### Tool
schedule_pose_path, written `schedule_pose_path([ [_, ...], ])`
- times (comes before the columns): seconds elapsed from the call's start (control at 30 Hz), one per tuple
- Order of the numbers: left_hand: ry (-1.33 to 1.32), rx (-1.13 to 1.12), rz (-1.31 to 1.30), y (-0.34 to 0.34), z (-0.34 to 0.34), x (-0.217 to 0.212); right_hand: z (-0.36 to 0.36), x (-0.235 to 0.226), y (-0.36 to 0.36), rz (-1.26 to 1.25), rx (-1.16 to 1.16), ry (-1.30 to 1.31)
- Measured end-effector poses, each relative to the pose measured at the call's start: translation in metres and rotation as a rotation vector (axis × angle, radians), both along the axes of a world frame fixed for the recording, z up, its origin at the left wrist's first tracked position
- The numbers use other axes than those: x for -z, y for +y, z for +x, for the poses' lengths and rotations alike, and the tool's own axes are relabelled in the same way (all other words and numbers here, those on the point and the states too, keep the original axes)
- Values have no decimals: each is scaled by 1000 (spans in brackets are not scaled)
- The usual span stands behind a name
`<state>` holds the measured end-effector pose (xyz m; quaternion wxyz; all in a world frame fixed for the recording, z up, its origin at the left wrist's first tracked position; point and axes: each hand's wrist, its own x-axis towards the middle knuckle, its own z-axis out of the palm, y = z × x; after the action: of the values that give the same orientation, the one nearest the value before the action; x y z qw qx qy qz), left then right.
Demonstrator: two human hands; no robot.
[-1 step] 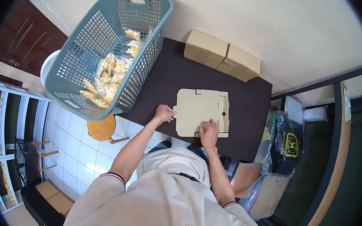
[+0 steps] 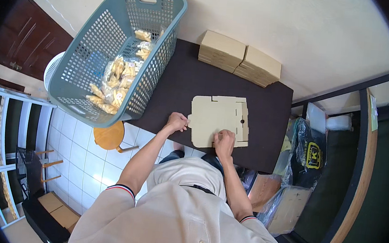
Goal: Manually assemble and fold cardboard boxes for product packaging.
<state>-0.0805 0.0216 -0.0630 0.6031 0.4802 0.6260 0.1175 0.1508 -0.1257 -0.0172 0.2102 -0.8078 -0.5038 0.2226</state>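
Note:
A flat, folded tan cardboard box (image 2: 215, 116) with slots and a small dark hole lies on the dark tabletop (image 2: 268, 128) in front of me. My left hand (image 2: 177, 122) is closed at its left edge, thumb and fingers pinching a small tab there. Over the near edge, right of the middle, sits my right hand (image 2: 224, 143), its fingers bent together against the cardboard. That hand partly hides the near edge, so how its fingertips meet the board shows poorly.
A blue-green laundry basket (image 2: 135, 111) holding several clear bags of pale yellow snacks (image 2: 121, 80) stands at the left. Two stacks of folded cardboard boxes (image 2: 221, 52) rest by the wall. Right of the table are plastic-wrapped goods (image 2: 307, 154); a round wooden stool (image 2: 108, 135) stands below left.
The cardboard box has shifted slightly to the right and turned a little, with both hands staying on it. My right hand's fingers have changed position slightly.

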Motion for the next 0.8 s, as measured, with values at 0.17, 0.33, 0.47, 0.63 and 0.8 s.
schedule_pose_path([
  [0.17,379,333,278,-35,2,-34,-36,14,13,63,-92,77],
  [0.33,688,401,687,-47,-1,-54,-49,27,13,68,-196,26],
  [0.47,626,462,620,-47,-16,-6,-56,25,6,127,-251,-27],
  [0.63,664,526,536,-48,-9,-13,-60,29,1,148,-202,-51],
  [0.8,659,520,528,-47,-10,-13,-64,31,2,155,-180,-51],
])
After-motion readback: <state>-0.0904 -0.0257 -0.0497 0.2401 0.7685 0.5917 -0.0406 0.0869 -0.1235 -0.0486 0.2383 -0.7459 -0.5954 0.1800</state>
